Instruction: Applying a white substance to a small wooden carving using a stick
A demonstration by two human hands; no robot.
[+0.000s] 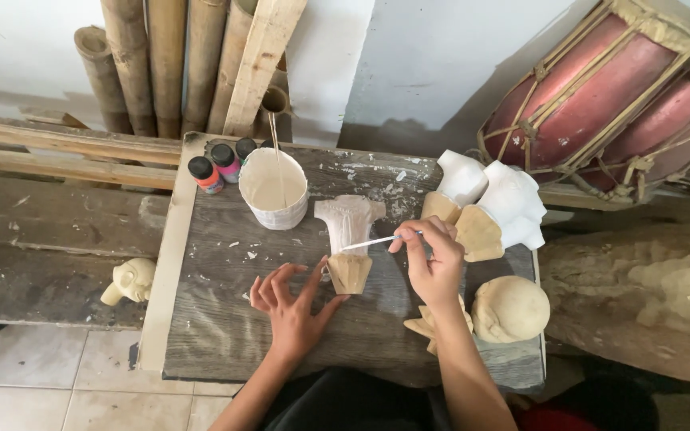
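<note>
Fingers: right hand pinching brush | left hand spread, steadying carving

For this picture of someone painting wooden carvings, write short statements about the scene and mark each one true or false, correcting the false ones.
1. The right hand holds a thin brush. True.
2. The left hand steadies the carving at its unpainted base. True.
3. The white cup lies tipped over. False: it stands upright with a stick in it.
4. The small paint bottles stand to the right of the cup. False: they stand to its left.
5. Two carvings with white tops lie beyond the right hand. True.
</note>
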